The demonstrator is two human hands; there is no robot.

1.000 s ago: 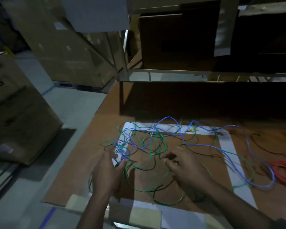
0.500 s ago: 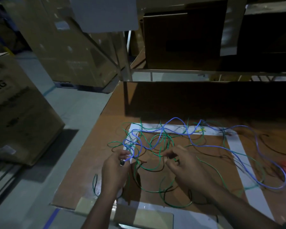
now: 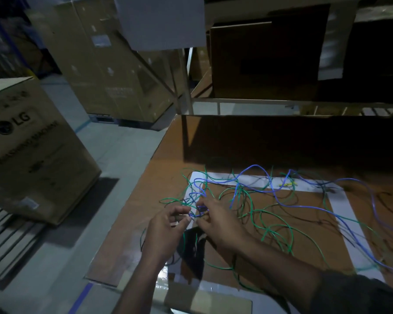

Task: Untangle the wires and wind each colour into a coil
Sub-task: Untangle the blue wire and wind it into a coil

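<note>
- Wires, thin and glossy: blue wire (image 3: 288,201) and green wire (image 3: 273,230) loop across brown table (image 3: 132,225), trailing toward 3 o'clock
- Left hand (image 3: 166,225) and right hand (image 3: 222,223) each pinch the blue knot

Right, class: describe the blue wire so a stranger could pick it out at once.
Start at the brown table with its white tape frame. The blue wire runs from both hands across it rightwards, the only violet-blue strand among green wires.

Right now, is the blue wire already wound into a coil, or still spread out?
Still spread out: the blue wire runs in loose loops across the table, tangled with the green wire.
</note>
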